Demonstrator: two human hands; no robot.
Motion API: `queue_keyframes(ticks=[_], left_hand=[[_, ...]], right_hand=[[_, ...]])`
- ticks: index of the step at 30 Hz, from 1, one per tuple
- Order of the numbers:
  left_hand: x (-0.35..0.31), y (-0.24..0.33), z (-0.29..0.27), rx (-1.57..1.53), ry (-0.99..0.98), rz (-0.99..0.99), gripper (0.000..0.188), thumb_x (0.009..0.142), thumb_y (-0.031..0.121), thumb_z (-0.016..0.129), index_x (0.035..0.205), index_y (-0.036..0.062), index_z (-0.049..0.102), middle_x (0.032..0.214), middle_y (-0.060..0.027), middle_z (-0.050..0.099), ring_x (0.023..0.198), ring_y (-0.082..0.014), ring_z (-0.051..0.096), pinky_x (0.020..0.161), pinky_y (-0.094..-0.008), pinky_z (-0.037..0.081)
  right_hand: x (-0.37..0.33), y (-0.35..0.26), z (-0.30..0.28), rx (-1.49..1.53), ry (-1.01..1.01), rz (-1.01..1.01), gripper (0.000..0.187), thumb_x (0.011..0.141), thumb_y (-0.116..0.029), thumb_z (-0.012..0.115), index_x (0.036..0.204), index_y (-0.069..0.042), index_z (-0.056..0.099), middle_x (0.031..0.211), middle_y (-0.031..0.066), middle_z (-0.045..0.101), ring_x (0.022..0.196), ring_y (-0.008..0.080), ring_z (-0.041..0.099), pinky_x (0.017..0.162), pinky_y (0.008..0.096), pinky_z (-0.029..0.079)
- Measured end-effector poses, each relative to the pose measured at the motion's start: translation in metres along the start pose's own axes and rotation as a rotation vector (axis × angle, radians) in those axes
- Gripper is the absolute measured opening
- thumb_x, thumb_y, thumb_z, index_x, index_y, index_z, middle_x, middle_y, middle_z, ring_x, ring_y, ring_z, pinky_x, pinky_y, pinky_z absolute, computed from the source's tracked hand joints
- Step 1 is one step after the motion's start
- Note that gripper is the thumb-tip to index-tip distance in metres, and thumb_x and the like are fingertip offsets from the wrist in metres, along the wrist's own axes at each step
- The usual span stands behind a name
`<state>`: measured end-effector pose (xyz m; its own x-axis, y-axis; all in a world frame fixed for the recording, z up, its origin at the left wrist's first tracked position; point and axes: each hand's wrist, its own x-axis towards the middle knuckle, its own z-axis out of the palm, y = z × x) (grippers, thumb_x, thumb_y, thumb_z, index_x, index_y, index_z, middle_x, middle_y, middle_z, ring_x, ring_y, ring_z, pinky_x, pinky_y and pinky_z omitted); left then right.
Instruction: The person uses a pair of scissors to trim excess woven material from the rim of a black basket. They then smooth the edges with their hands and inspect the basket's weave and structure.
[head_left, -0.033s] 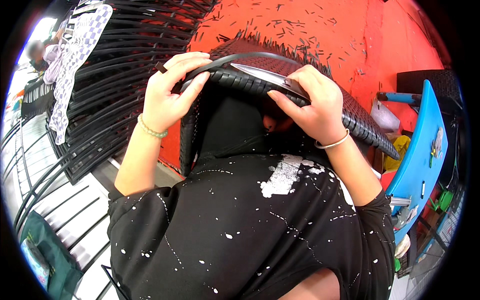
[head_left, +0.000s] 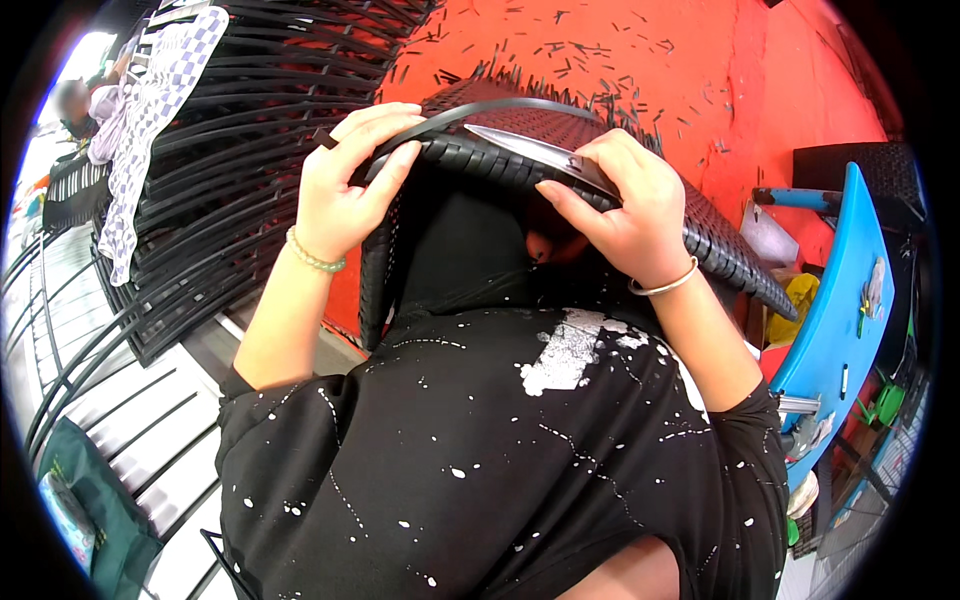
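A black woven panel (head_left: pixel 510 165) of flat plastic strips lies across my lap, its thick plaited edge towards me and cut strip ends bristling along its far side. At the left part of that edge, my left hand (head_left: pixel 360 175) pinches a loose black strip (head_left: pixel 500 102) between thumb and fingers. The strip arches to the right above the panel. My right hand (head_left: pixel 630 205) grips a silver pointed metal blade (head_left: pixel 530 147), thumb below and fingers above. Its tip points left along the plaited edge, towards my left hand. The blade's handle end is hidden in my palm.
Curved black strips (head_left: pixel 240 140) hang in a dense bundle at the left, with a checkered cloth (head_left: pixel 165 130) beside them. Cut strip bits litter the red floor (head_left: pixel 700 60). A blue board (head_left: pixel 840 310) stands at the right. A dark green bag (head_left: pixel 95 500) lies lower left.
My left wrist has shifted slightly to the right, the fingers still on the strip. The arched strip sits a little higher. My right hand and the blade have hardly moved.
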<state>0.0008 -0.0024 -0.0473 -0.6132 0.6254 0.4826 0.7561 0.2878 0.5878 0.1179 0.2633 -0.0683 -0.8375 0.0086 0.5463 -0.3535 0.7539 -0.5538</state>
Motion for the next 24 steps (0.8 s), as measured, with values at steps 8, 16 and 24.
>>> queue_keyframes(ticks=[8, 16, 24], left_hand=[[-0.005, -0.009, 0.004, -0.046, 0.056, 0.03, 0.02, 0.089, 0.005, 0.07, 0.108, -0.0016, 0.071, 0.109, -0.0143, 0.073, 0.104, -0.0262, 0.069, 0.094, -0.0348, 0.053], [-0.006, -0.019, 0.009, -0.141, 0.122, -0.005, 0.019, 0.09, 0.007, 0.07, 0.107, 0.0, 0.071, 0.109, -0.0124, 0.072, 0.101, -0.024, 0.07, 0.091, -0.0329, 0.053], [-0.008, -0.022, 0.012, -0.17, 0.102, -0.035, 0.02, 0.096, 0.009, 0.063, 0.112, -0.0002, 0.072, 0.114, -0.011, 0.071, 0.11, -0.0222, 0.066, 0.099, -0.0334, 0.049]], right_hand=[[0.006, -0.008, -0.005, -0.042, -0.023, -0.024, 0.023, 0.087, -0.029, 0.074, 0.097, -0.009, 0.072, 0.084, 0.0052, 0.064, 0.072, 0.0237, 0.065, 0.063, 0.032, 0.051], [0.028, -0.057, -0.033, -0.288, -0.285, -0.098, 0.028, 0.089, -0.018, 0.069, 0.117, -0.019, 0.071, 0.077, 0.0043, 0.054, 0.066, 0.0243, 0.06, 0.059, 0.0352, 0.049], [0.031, -0.065, -0.021, -0.378, -0.272, -0.08, 0.025, 0.088, -0.019, 0.07, 0.113, -0.019, 0.071, 0.077, 0.0045, 0.055, 0.066, 0.0244, 0.061, 0.058, 0.0358, 0.049]])
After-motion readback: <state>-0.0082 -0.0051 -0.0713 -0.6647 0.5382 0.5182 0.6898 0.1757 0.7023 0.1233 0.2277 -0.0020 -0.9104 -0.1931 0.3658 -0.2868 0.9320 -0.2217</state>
